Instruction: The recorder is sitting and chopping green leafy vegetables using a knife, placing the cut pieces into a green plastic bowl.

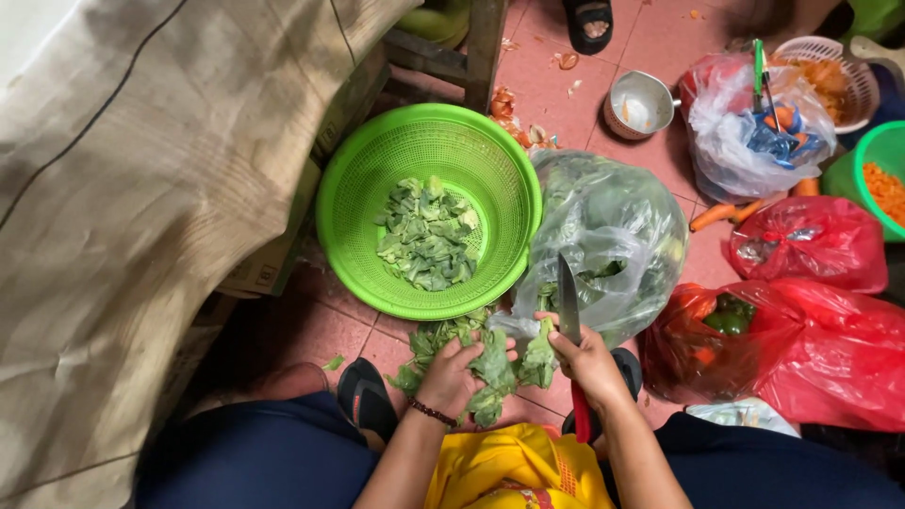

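My left hand [452, 375] grips a bunch of green leafy vegetable [492, 366] low in the middle of the view. My right hand [589, 361] holds a knife [567, 300] with a red handle, its blade pointing up beside the leaves. Just beyond them a round green plastic colander [349, 188] sits on the floor with cut leaf pieces [426, 236] in it. A clear plastic bag of greens [613, 226] lies right of the colander, behind the knife.
Red plastic bags [830, 349] with vegetables lie at right. Farther back are a clear bag with a peeler [754, 123], loose carrots [721, 215], a metal pot [639, 104], a green bowl of chopped carrot [881, 179] and a white basket [839, 57]. A cloth-covered bulk [141, 188] fills the left.
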